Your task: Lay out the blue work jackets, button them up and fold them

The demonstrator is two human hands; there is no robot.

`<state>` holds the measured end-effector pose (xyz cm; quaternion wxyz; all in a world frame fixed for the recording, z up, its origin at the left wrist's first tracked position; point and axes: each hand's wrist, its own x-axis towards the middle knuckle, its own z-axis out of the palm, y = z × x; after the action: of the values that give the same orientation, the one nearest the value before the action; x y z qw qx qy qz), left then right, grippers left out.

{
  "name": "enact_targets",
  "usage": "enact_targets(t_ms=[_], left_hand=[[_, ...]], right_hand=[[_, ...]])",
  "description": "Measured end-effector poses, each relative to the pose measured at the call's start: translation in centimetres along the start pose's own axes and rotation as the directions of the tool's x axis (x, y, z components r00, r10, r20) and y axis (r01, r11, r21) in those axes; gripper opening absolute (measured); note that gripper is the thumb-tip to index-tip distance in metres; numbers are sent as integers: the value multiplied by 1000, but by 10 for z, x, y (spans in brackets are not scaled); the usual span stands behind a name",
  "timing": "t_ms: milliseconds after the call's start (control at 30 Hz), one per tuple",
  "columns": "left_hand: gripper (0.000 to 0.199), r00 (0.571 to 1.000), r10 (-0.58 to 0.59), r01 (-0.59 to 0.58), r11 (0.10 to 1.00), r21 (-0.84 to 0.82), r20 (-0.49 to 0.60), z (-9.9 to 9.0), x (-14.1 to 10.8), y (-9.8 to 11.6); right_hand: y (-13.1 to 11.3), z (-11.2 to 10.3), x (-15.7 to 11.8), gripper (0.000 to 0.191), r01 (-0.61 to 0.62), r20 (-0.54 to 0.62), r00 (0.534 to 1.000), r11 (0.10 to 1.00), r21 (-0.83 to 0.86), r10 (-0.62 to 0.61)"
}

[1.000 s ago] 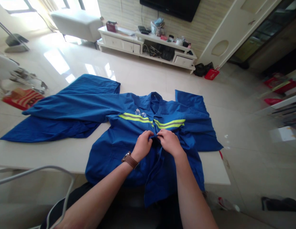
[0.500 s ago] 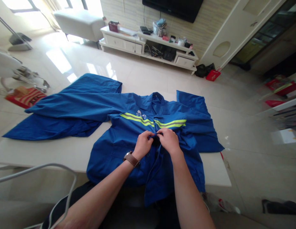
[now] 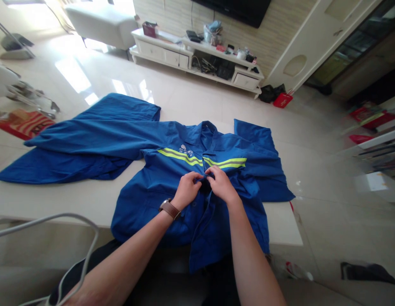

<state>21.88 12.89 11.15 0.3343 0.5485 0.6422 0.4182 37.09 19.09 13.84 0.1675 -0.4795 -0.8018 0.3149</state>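
Observation:
A blue jacket (image 3: 149,182) with a yellow-and-grey reflective stripe (image 3: 181,156) lies front up, its collar away from me. My left hand (image 3: 188,189), with a brown watch on the wrist, pinches the front edge of the jacket just below the stripe. Close beside it, my right hand (image 3: 220,182) has its fingers closed on the other front edge. The fingertips nearly meet at the middle opening. Below the hands the front flaps hang apart, past the near table edge. Any button between the fingers is too small to make out.
The jacket lies on a white table (image 3: 283,221), with more blue cloth (image 3: 117,104) under its sleeves. A pale cable (image 3: 73,216) loops at the lower left. Beyond stand a white TV cabinet (image 3: 153,50) and a grey bench (image 3: 102,25).
The view has shifted slightly, so the scene sits a little further left. Both hands stay at the front opening, with the right fingers slightly higher on the cloth.

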Motion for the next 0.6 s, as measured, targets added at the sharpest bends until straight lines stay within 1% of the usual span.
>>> enact_targets(t_ms=[200, 433, 600], left_hand=[[29, 998, -56, 56, 998, -2, 38, -1, 1, 1], [30, 996, -81, 82, 996, -35, 43, 0, 2, 1], [31, 995, -84, 86, 995, -54, 47, 0, 2, -1]], right_hand=[[-10, -5, -4, 18, -54, 25, 998, 987, -149, 58], [-12, -5, -5, 21, -48, 26, 998, 984, -173, 53], [-10, -8, -6, 12, -32, 47, 998, 989, -148, 39]])
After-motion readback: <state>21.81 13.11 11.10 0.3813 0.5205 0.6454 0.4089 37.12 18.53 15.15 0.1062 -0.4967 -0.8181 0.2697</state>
